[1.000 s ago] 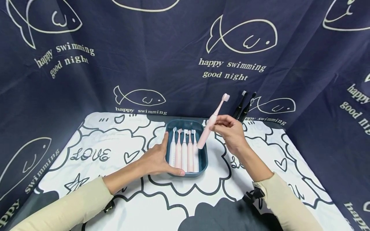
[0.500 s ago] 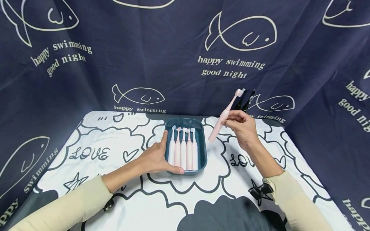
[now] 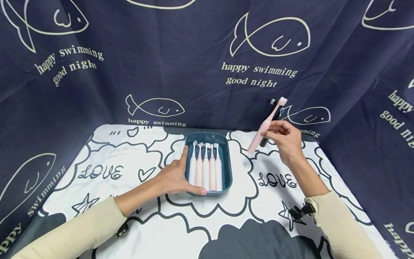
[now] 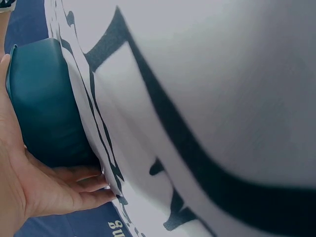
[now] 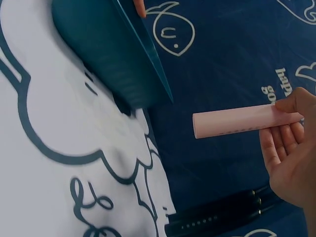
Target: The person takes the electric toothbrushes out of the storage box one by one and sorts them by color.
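Observation:
A teal tray sits mid-table and holds several pink and white electric toothbrushes side by side. My left hand grips the tray's left and near edge, thumb along its side; the left wrist view shows the fingers curled under the tray. My right hand pinches a pink toothbrush in the air, tilted, head up, right of the tray. In the right wrist view its handle juts left from my fingers.
Two black toothbrushes lean against the dark blue fish-print curtain at the back right, just behind the pink one. The table wears a white cloth with dark cartoon outlines. A black toothbrush lies below my right hand.
My right hand has carried the pink toothbrush up and to the right, away from the tray toward the black toothbrushes. The left hand and tray have stayed put.

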`<act>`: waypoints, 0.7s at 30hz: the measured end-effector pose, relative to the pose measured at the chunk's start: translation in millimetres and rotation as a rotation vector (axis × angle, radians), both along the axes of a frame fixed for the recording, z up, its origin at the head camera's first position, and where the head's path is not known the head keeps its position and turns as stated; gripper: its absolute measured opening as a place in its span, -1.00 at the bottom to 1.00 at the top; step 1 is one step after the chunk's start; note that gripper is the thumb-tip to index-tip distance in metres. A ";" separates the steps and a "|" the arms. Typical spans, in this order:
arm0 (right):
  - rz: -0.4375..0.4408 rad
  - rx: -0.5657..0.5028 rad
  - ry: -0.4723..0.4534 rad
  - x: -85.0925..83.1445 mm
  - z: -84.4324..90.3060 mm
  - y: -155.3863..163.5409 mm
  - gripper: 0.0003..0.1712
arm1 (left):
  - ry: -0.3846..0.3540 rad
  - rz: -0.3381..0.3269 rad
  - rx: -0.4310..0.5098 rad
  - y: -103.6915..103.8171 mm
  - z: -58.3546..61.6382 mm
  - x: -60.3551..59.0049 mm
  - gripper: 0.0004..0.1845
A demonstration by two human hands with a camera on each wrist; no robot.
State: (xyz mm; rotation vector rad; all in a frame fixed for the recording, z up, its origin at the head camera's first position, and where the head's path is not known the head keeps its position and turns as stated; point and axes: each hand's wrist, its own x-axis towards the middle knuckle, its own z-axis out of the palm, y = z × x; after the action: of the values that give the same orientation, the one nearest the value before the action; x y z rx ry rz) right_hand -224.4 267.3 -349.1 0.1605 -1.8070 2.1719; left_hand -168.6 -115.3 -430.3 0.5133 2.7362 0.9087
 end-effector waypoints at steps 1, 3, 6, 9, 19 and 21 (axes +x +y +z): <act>-0.003 -0.004 0.000 -0.6 -0.2 2.4 -0.47 | 0.001 -0.001 0.000 0.1 0.2 0.1 0.92; -0.008 -0.013 0.000 -2.1 -0.7 7.0 -0.49 | 0.000 -0.002 0.001 0.0 0.3 0.3 0.92; -0.022 -0.013 -0.002 -4.6 -1.9 13.7 -0.52 | 0.004 -0.001 0.004 0.0 0.5 0.3 0.92; -0.050 -0.011 0.006 -7.0 -2.6 19.2 -0.52 | 0.004 -0.001 0.006 0.1 0.5 0.0 0.92; -0.114 -0.031 0.029 -13.1 -0.5 36.0 -0.53 | 0.002 0.004 0.003 0.4 -0.6 -0.2 0.92; -0.130 -0.034 0.034 -14.3 -0.2 39.1 -0.52 | 0.002 0.004 0.003 0.4 -0.4 -0.1 0.92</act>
State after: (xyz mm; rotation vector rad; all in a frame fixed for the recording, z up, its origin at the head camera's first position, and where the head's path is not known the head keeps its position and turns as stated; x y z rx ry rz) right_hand -238.7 306.4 -349.3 0.0695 -1.7114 2.0953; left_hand -168.7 -114.9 -430.7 0.5106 2.7392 0.9137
